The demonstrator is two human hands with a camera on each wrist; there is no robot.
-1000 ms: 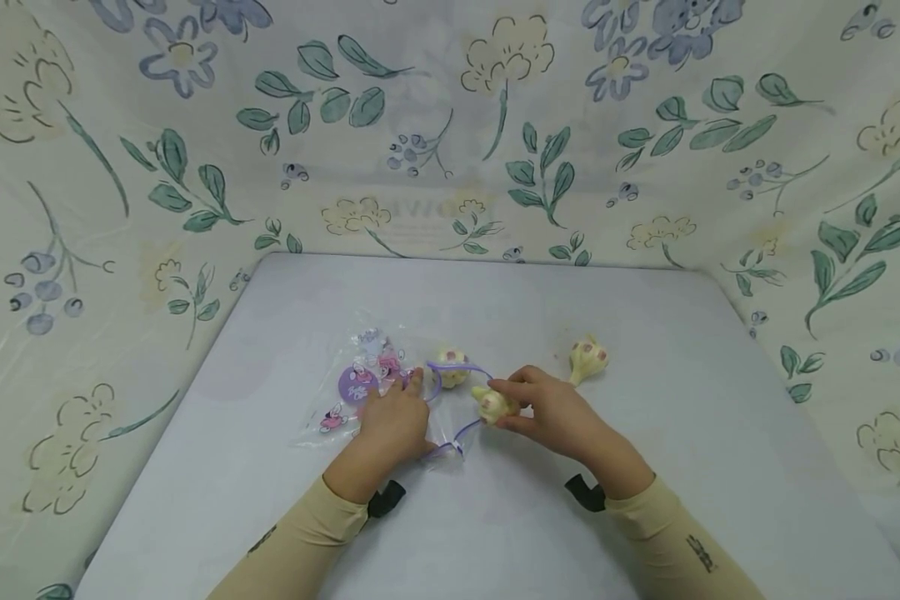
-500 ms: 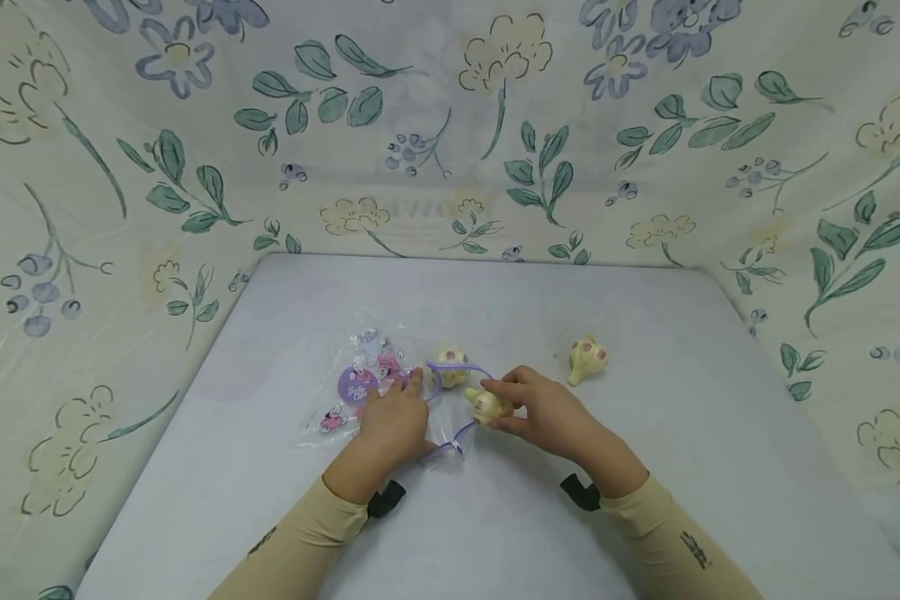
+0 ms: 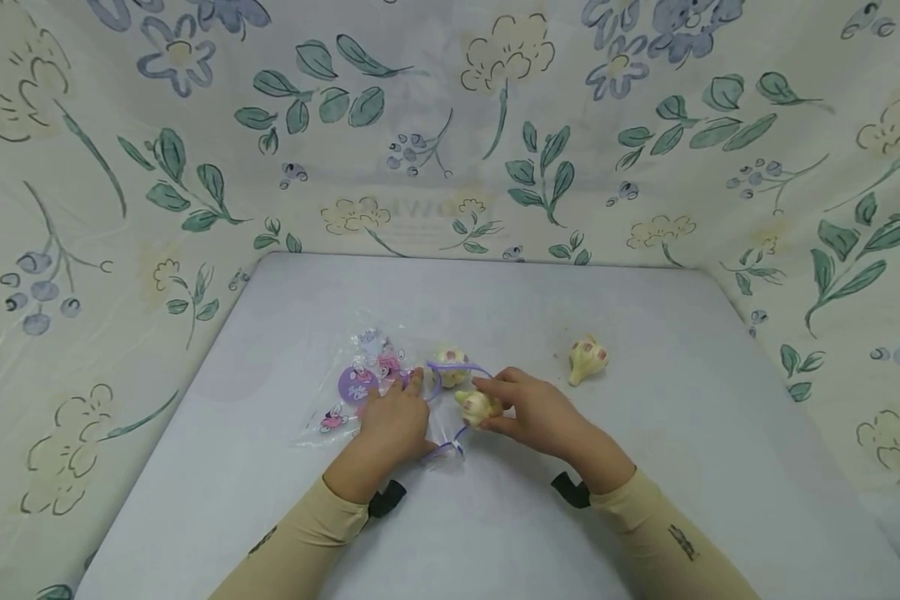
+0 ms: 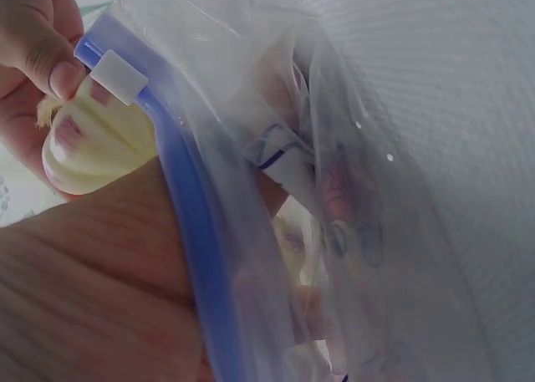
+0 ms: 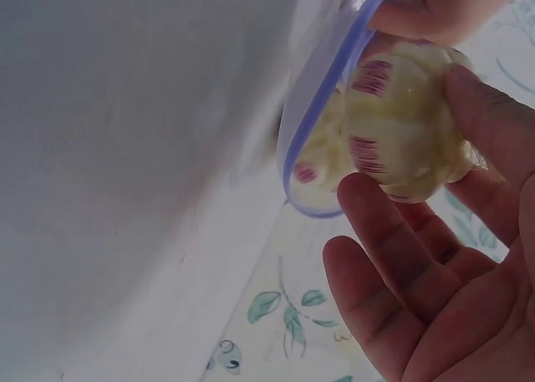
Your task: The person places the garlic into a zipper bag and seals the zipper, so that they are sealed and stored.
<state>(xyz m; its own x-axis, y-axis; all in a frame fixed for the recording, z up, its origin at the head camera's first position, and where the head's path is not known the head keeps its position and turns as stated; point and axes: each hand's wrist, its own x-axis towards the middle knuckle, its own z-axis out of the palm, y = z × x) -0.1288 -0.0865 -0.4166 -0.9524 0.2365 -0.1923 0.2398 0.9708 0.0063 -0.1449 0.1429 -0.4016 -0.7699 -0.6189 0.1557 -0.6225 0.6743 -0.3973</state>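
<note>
A clear zip bag (image 3: 358,386) with a purple-blue zip strip and pink cartoon prints lies left of centre in the head view. My left hand (image 3: 397,421) reaches into its mouth, fingers extended and thumb spread against the near rim. My right hand (image 3: 543,417) pinches a pale yellow garlic bulb (image 5: 405,123) with purple-red marks, right at the bag's opening. Another garlic bulb (image 3: 450,367) shows behind the purple strip, inside the bag. In the left wrist view, plastic partly hides my left fingers and the white slider (image 4: 119,77) sits on the strip.
A third garlic bulb (image 3: 588,360) lies on the white table (image 3: 690,417), to the right of and beyond my right hand. Flower-patterned cloth (image 3: 435,192) hangs behind the table and along both sides.
My right hand has moved left with its garlic bulb, bringing it closer to the bag's mouth. The left hand and the bag stay in place.
</note>
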